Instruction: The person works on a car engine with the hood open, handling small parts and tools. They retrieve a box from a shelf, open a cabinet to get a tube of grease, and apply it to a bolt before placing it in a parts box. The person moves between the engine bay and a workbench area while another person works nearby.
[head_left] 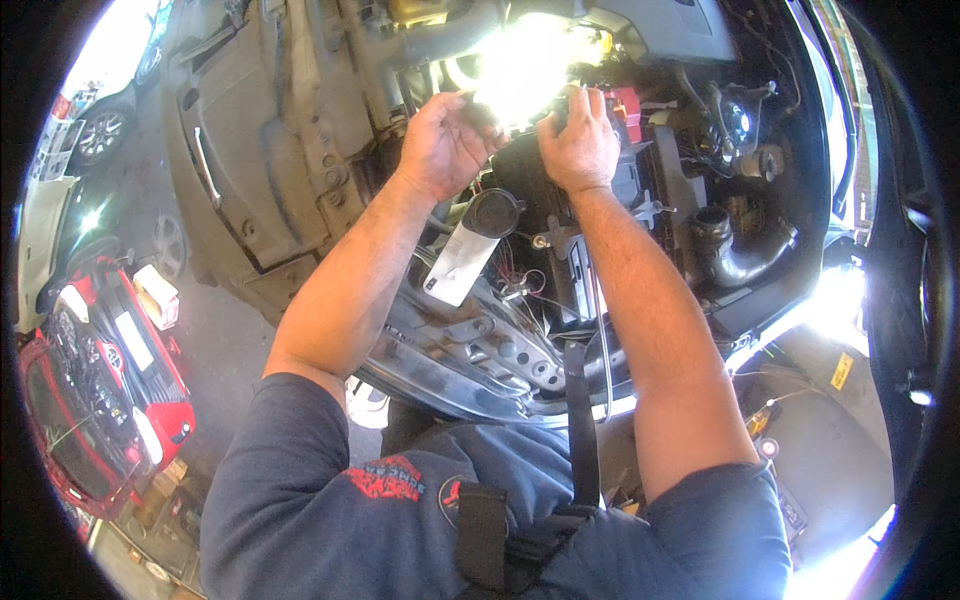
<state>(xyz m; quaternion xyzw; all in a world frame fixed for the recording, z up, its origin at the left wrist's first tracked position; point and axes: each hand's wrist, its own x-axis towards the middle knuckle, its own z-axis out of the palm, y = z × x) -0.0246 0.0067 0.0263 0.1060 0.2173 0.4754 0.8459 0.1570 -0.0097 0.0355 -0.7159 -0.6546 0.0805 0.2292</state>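
Note:
Both my arms reach into an open engine bay. My left hand [445, 145] has its fingers curled together beside a very bright glare, which hides what they hold, if anything. Just across from it, my right hand [582, 145] bends its fingers and thumb over parts at the far side of a black box-shaped part [527, 170]. Glare covers its fingertips too. A red plastic cover [627, 112] is right of that hand. Between my forearms lies a white smartphone [460, 268], its upper end behind a round black cap [493, 213].
Thin loose wires [520, 290] run near the front metal crossmember [490, 350]. A black bent hose [745, 250] is at the right. A dark plastic panel [250, 150] spans the left. Farther left stands a red car [110, 370] with its hood raised.

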